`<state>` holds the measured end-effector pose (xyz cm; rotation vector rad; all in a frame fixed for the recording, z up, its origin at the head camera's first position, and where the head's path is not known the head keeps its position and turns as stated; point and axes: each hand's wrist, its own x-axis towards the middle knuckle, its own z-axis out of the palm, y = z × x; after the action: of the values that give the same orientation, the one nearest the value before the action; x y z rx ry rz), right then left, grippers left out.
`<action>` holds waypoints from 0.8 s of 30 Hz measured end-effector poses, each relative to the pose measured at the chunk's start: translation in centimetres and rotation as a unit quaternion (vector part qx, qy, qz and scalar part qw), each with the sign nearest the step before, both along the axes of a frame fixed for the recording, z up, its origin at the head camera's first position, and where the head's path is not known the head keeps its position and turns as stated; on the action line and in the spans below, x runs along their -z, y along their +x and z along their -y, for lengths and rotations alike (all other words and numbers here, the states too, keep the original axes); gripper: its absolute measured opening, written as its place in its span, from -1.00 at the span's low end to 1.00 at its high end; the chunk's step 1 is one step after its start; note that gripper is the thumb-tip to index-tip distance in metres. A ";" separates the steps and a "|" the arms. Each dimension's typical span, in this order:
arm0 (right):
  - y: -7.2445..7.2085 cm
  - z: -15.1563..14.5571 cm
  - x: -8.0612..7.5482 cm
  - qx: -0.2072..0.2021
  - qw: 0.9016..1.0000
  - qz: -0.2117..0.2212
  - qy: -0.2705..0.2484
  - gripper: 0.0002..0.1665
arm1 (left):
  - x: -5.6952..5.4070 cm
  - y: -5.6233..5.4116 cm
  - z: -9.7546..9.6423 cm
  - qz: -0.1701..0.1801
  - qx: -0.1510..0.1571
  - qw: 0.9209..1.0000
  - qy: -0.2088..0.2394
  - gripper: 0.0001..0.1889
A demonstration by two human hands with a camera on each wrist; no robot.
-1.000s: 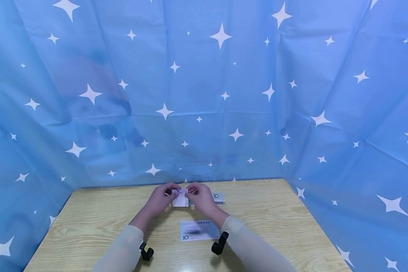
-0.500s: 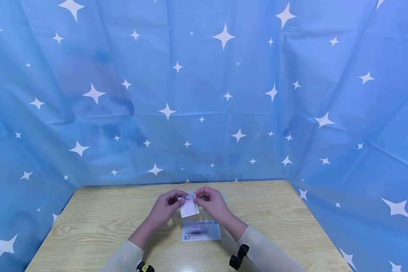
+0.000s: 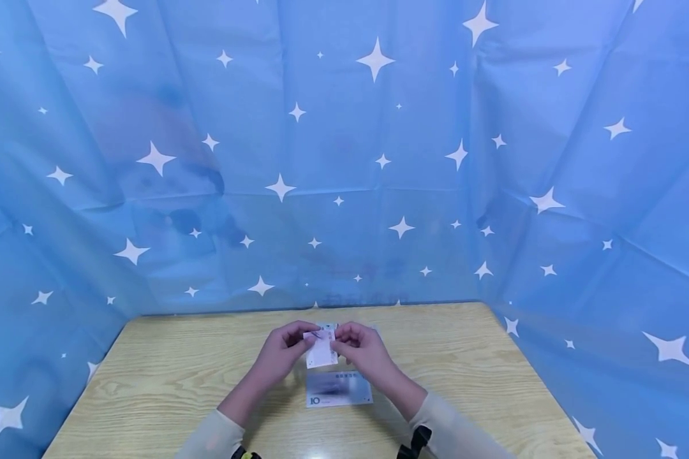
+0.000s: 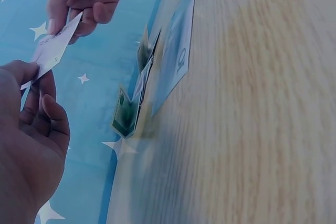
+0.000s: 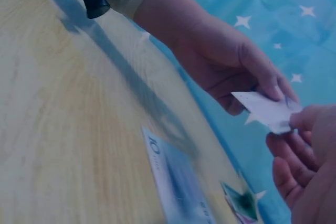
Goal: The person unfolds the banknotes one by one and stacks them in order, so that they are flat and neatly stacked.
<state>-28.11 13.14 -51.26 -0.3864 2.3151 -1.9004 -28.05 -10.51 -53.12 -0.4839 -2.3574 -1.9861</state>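
Observation:
Both hands hold a small folded banknote, pale pink-purple [image 3: 321,352], raised in front of the person. My left hand [image 3: 284,350] pinches its left edge between thumb and fingers. At the right edge, my right hand [image 3: 369,350] pinches it the same way. In the left wrist view the folded banknote [image 4: 56,48] spans the gap between the two hands, above the tabletop. A flat bluish banknote marked 10 [image 3: 339,389] lies on the table just below the hands in the head view.
Folded greenish banknotes [image 4: 126,113] stand bent open on the wooden table [image 3: 178,382], beyond the flat note; the hands mostly hide them in the head view. A blue curtain with white stars [image 3: 344,159] hangs behind the table's far edge.
Both hands have come nearer the person and a little rightward with the folded banknote, which is now slightly tilted. The right forearm has swung outward. The flat banknote stays in place.

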 end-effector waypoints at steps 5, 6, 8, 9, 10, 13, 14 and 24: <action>1.1 -0.1 0.2 -0.015 0.999 0.020 -0.019 -0.81 | -0.2 0.0 -0.2 -0.004 -0.017 1.000 0.013 -0.79; 1.2 -0.1 0.2 -0.018 0.999 0.019 -0.025 -0.81 | -0.3 0.0 -0.2 -0.003 -0.018 1.000 0.015 -0.79; 1.4 0.0 0.2 -0.017 0.999 0.015 -0.031 -0.84 | -0.4 0.1 -0.3 -0.004 -0.016 1.000 0.017 -0.80; 1.4 0.0 0.2 -0.015 0.999 0.010 -0.032 -0.85 | -0.4 0.1 -0.4 -0.004 -0.015 1.000 0.017 -0.81; 1.4 0.0 0.2 -0.013 0.999 0.006 -0.032 -0.85 | -0.4 0.1 -0.4 -0.004 -0.014 1.000 0.018 -0.82; 1.5 -0.1 0.1 -0.002 1.000 0.001 -0.026 -0.86 | -0.4 0.2 -0.5 0.002 -0.008 1.000 0.021 -0.83; 1.5 -0.1 0.0 0.001 1.000 0.003 -0.023 -0.85 | -0.4 0.2 -0.5 0.004 -0.007 1.000 0.022 -0.84; 0.9 -1.0 -0.5 0.029 0.999 -0.003 -0.032 -0.84 | 0.4 0.5 -1.2 0.023 0.019 0.998 0.051 -0.79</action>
<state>-27.17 14.17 -50.78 -0.3358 2.2985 -2.0064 -27.55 -9.35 -53.52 -0.4869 -2.2758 -2.1431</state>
